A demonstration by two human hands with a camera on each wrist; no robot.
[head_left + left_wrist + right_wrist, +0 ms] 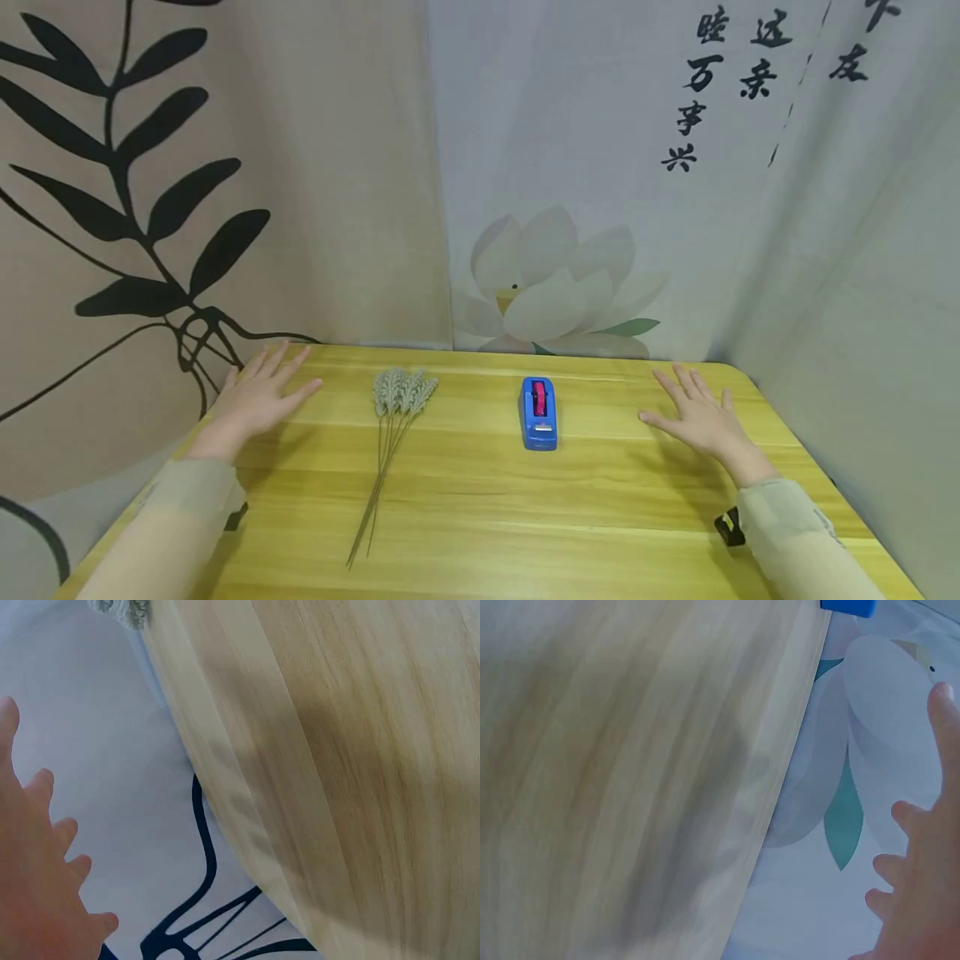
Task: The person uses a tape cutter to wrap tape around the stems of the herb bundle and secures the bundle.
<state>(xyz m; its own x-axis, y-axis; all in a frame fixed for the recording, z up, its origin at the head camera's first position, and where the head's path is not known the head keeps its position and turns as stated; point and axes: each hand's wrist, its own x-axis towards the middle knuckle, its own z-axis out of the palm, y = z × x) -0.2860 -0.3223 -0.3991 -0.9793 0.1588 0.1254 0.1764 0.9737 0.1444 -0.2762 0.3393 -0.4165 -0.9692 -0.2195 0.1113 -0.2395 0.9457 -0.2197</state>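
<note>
My left hand (255, 400) is spread above the table's left side with straight fingers and nothing in it. To its right lies a bunch of grey-green wheat ears (402, 392), its thin stems fanning toward the front. A blue tape dispenser (540, 433) with a red reel stands right of the table's middle. My right hand (701, 417), also spread and holding nothing, hovers over the right side. The left wrist view shows the left hand (37, 855) and a tip of the wheat ears (127, 611); the right wrist view has the right hand (922, 877) and the dispenser's blue end (849, 606).
The wooden table (465, 517) has a back edge close against a pale curtain (345, 167) printed with dark leaves, a lotus and characters. More pale cloth (885, 292) hangs along the right side. Both wrists carry small black mounts, partly under the sleeves.
</note>
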